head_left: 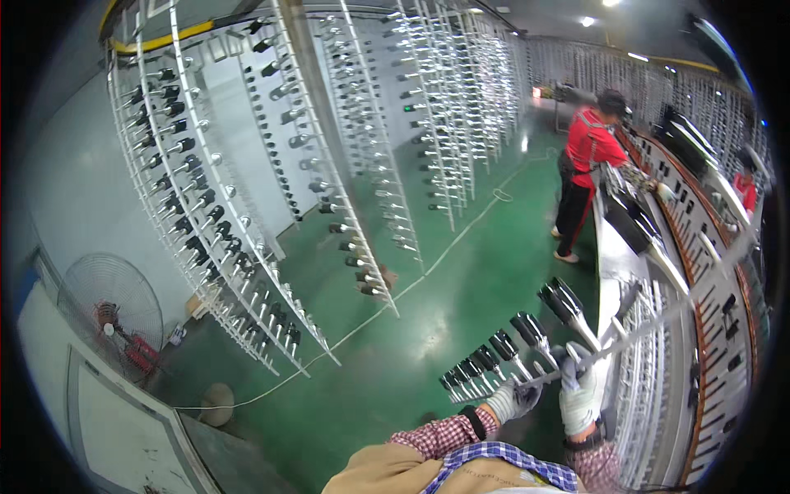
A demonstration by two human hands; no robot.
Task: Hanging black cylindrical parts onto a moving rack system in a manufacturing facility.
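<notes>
A long pale metal rack bar (640, 333) slants across in front of me, from low over the floor up toward the right. Along it sits a row of glossy black, cup-like parts (530, 328) on short silvery pegs; their exact kind is unclear. My left hand (517, 401), in a grey-white work glove, is closed round the bar near its lower left stretch. Farther right, my right hand (578, 397), gloved too, grips the same bar beside the white ledge. Its fingertips are partly hidden by the bar.
To the right runs a conveyor line (687, 235) with upright pegs, beside stacked bare bars (646, 387). A co-worker in red (588, 156) stands there. Loaded racks (185, 189) hang at the left above a green floor (395, 354). A caged fan (111, 309) stands far left.
</notes>
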